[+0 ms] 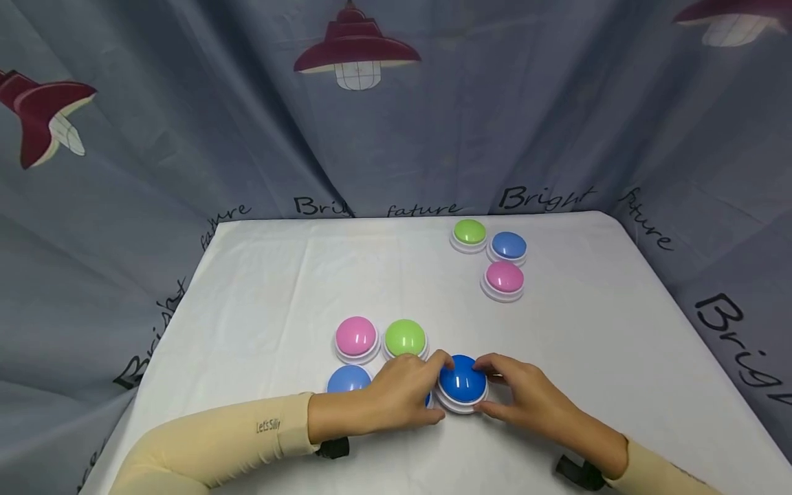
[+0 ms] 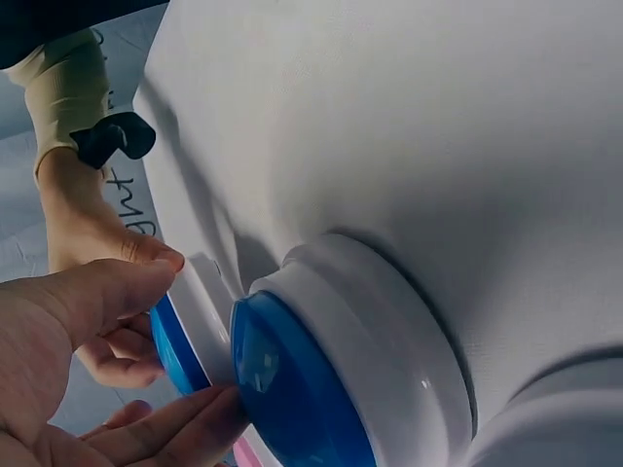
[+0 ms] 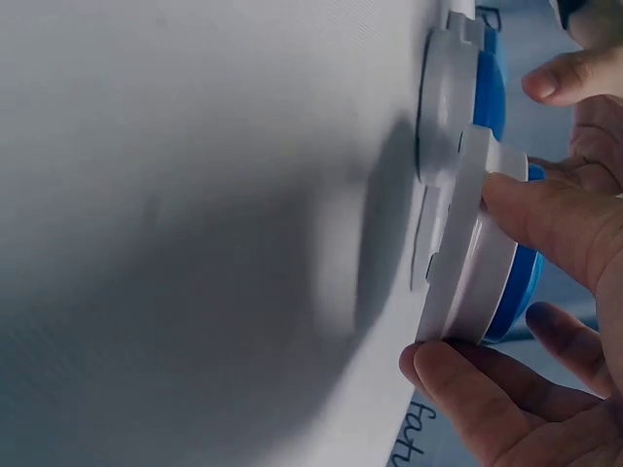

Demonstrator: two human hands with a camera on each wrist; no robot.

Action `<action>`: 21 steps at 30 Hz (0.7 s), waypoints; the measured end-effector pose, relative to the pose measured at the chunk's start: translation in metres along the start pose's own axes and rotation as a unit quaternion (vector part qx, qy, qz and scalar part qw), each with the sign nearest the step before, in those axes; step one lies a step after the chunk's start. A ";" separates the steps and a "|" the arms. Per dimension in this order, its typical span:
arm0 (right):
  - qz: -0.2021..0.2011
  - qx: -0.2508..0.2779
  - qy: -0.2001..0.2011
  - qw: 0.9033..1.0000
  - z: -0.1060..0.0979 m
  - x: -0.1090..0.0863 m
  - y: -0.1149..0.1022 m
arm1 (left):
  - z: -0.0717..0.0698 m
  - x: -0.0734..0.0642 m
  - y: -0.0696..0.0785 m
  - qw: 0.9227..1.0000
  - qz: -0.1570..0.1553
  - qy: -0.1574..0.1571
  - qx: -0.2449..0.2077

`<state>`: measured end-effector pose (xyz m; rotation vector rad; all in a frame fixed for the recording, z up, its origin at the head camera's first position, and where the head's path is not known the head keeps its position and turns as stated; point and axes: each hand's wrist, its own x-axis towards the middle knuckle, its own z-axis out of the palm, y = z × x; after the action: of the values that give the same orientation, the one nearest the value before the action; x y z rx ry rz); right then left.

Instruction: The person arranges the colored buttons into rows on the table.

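In the head view my right hand (image 1: 532,399) grips a blue push button (image 1: 463,381) with a white round base, thumb and fingers on opposite sides. The right wrist view shows this base (image 3: 472,263) tilted, with shadow beneath it. My left hand (image 1: 396,395) reaches over a second blue button (image 2: 302,379), mostly hidden in the head view. Its fingers are loosely bent, with fingertips at that button's dome and close beside the held one. A pink button (image 1: 355,337), a green button (image 1: 405,337) and a paler blue button (image 1: 348,378) stand around the left hand.
Farther back on the white table (image 1: 260,295), a green button (image 1: 469,232), a blue button (image 1: 509,245) and a pink button (image 1: 504,276) form a close group. A grey curtain (image 1: 216,124) with printed lamps and lettering hangs behind and beside the table.
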<state>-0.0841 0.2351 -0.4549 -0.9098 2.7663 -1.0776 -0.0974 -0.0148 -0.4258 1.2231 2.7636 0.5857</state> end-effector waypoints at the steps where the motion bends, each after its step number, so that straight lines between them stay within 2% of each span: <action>1: 0.000 -0.001 -0.001 1.000 0.001 -0.001 0.000 | 0.001 0.000 0.000 1.000 0.003 -0.002 0.005; 11: -0.015 0.001 0.007 1.000 0.008 -0.012 0.006 | 0.005 -0.002 0.002 0.998 0.011 -0.041 0.041; 21: -0.039 -0.023 0.019 0.999 0.015 -0.019 0.007 | 0.010 -0.004 0.002 0.997 0.023 -0.044 0.057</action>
<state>-0.0690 0.2406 -0.4738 -1.0212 2.8196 -1.0557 -0.0907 -0.0132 -0.4348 1.3032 2.7366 0.3715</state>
